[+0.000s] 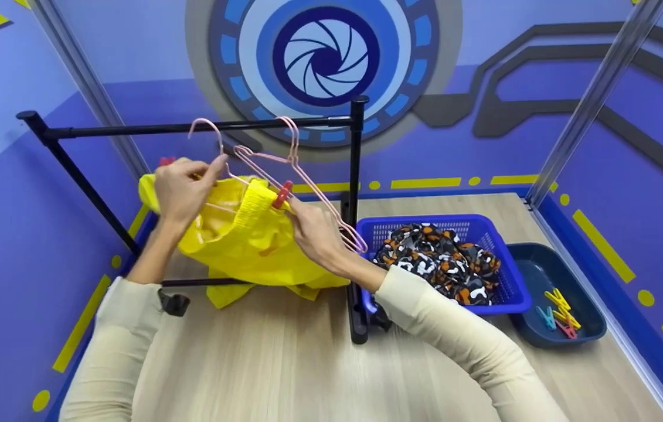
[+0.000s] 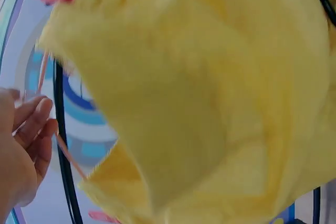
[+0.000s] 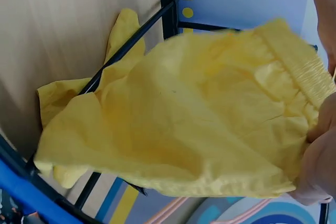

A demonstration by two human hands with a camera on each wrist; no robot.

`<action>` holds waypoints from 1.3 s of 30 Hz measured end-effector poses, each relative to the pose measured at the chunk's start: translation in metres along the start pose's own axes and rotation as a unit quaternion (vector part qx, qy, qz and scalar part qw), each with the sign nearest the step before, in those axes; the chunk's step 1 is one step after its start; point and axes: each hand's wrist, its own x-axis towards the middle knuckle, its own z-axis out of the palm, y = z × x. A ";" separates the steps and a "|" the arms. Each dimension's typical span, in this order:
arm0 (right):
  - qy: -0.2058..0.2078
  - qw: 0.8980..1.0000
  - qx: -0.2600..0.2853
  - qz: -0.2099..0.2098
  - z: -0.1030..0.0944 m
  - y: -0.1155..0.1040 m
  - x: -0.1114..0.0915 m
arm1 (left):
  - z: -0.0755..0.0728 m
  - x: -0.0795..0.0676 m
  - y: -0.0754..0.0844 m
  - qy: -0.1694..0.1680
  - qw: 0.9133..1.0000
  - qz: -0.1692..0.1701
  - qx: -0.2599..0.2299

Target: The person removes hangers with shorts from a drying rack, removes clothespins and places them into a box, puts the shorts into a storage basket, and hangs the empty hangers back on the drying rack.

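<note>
Yellow pants (image 1: pixel 272 246) with a gathered elastic waistband hang from a pink hanger (image 1: pixel 207 123) at the black rack. My left hand (image 1: pixel 182 190) pinches this hanger below its hook; the left wrist view shows the fingers (image 2: pixel 37 121) curled at its pink wire. At the other end of the waistband, my right hand (image 1: pixel 316 231) grips the cloth beside a red clothespin (image 1: pixel 283 194). A second red clothespin (image 1: pixel 167 161) shows behind my left hand. In the right wrist view the pant legs (image 3: pixel 65 100) drape around the rack's lower bar.
More pink hangers (image 1: pixel 295 140) hang on the black rack (image 1: pixel 149 128). To its right stands a blue basket (image 1: pixel 516 299) of patterned dark cloth (image 1: pixel 437 261). Beside that, a dark green tub (image 1: pixel 592 328) holds several clothespins (image 1: pixel 560 308). Printed wall panels enclose the table.
</note>
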 end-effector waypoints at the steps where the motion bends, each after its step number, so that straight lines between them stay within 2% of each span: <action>1: 0.012 1.000 -0.001 -0.004 -0.001 0.001 -0.001 | -0.004 0.001 -0.004 0.007 1.000 0.008 -0.004; 3: 0.026 1.000 0.008 -0.013 -0.004 0.003 -0.004 | -0.015 0.003 -0.014 0.004 1.000 0.008 -0.002; 4: 0.030 0.999 0.015 -0.016 -0.006 0.003 -0.005 | -0.021 0.004 -0.019 -0.009 1.000 0.000 0.003; 6: 0.036 0.999 0.027 -0.019 -0.009 0.002 -0.006 | -0.033 0.005 -0.027 -0.057 0.998 -0.021 0.006; 8: 0.037 0.998 0.039 -0.020 -0.013 0.001 -0.007 | -0.045 0.005 -0.034 -0.114 0.993 -0.037 0.006; 10: 0.038 0.998 0.048 -0.019 -0.017 0.000 -0.008 | -0.054 0.005 -0.037 -0.149 0.988 -0.047 -0.014; 11: 0.040 0.998 0.050 -0.019 -0.020 0.000 -0.008 | -0.057 0.006 -0.038 -0.156 0.986 -0.053 -0.026; 16: 0.040 0.993 0.107 -0.009 -0.038 0.000 -0.005 | -0.065 0.014 -0.038 -0.146 0.985 -0.080 -0.038; 18: 0.041 0.990 0.134 -0.001 -0.050 -0.001 -0.003 | -0.067 0.017 -0.038 -0.155 0.984 -0.088 -0.029; 19: 0.044 0.989 0.140 0.002 -0.056 -0.001 -0.001 | -0.068 0.018 -0.038 -0.162 0.983 -0.089 -0.026; 23: 0.066 0.989 0.130 0.006 -0.083 -0.004 0.007 | -0.069 0.025 -0.035 -0.148 0.985 -0.084 -0.006; 26: 0.090 0.990 0.104 -0.004 -0.107 -0.001 0.014 | -0.064 0.032 -0.030 -0.103 0.991 -0.084 -0.005; 29: 0.133 0.989 0.055 -0.031 -0.135 0.005 0.017 | -0.057 0.035 -0.021 -0.029 0.996 -0.080 -0.036; 31: 0.171 0.984 0.001 -0.055 -0.157 0.011 0.017 | -0.053 0.035 -0.013 0.024 0.996 -0.062 -0.052; 33: 0.208 0.974 -0.050 -0.075 -0.179 0.018 0.016 | -0.048 0.034 -0.003 0.062 0.995 -0.045 -0.066; 34: 0.227 0.968 -0.071 -0.084 -0.190 0.022 0.015 | -0.046 0.034 0.002 0.065 0.995 -0.037 -0.070; 36: 0.253 0.958 -0.097 -0.089 -0.211 0.029 0.016 | -0.042 0.035 0.013 0.037 0.995 -0.030 -0.088; 39: 0.286 0.949 -0.113 -0.071 -0.241 0.042 0.018 | -0.032 0.038 0.030 -0.055 0.989 -0.032 -0.135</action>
